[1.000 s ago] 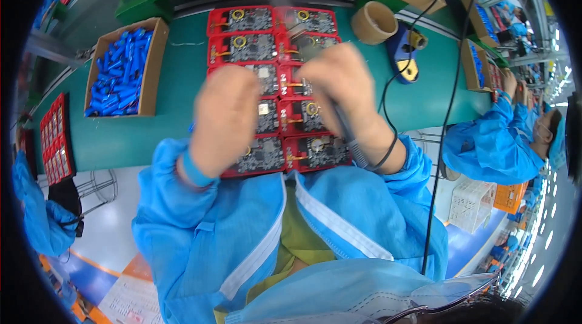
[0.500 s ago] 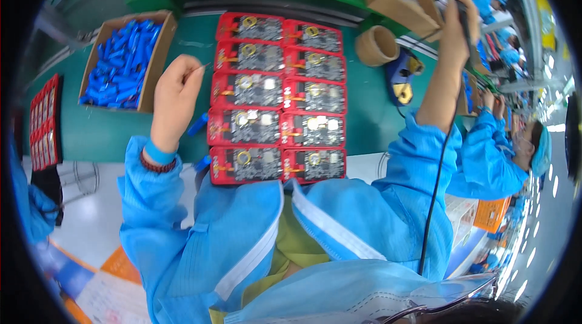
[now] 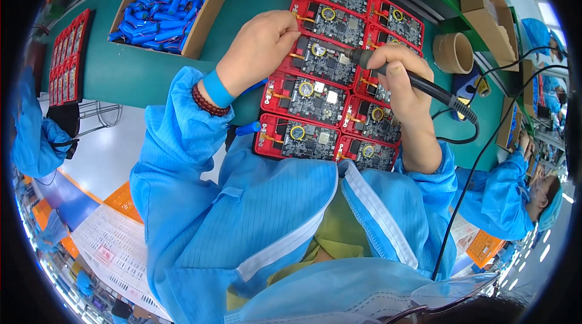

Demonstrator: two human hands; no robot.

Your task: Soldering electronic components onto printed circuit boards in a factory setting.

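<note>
Right hand: your right hand (image 3: 407, 98), right of centre, is closed around a black pen-shaped tool (image 3: 433, 90), likely a soldering iron, its thin end aimed left and its cord (image 3: 474, 130) trailing toward the right of the frame.
Left hand: your left hand (image 3: 260, 45), above centre, has thumb and forefinger pressed together by the left edge of the boards; whether they pinch anything thin, you cannot tell from here.
Circuit boards: 10 lie in red holders (image 3: 262, 144), in 2 columns of 5, from upper centre down to your jacket; the 3rd board from the top of the left column (image 3: 333, 73) sits under the tool's end.
Step in hand: it looks like close work with the tool at that board's left side; contact between tip and board is too blurred to confirm.
Next move calls for: probably a steady tip and left fingers kept clear of its metal end.
Blue cylinders: a heap (image 3: 163, 12) fills the cardboard box (image 3: 212, 12) at upper left; 1 loose blue cylinder (image 3: 247, 128) lies beside the lower left holder.
Table: green (image 3: 115, 78), with a round tan container (image 3: 454, 54) near a blue stand (image 3: 465, 90) at upper right.
</note>
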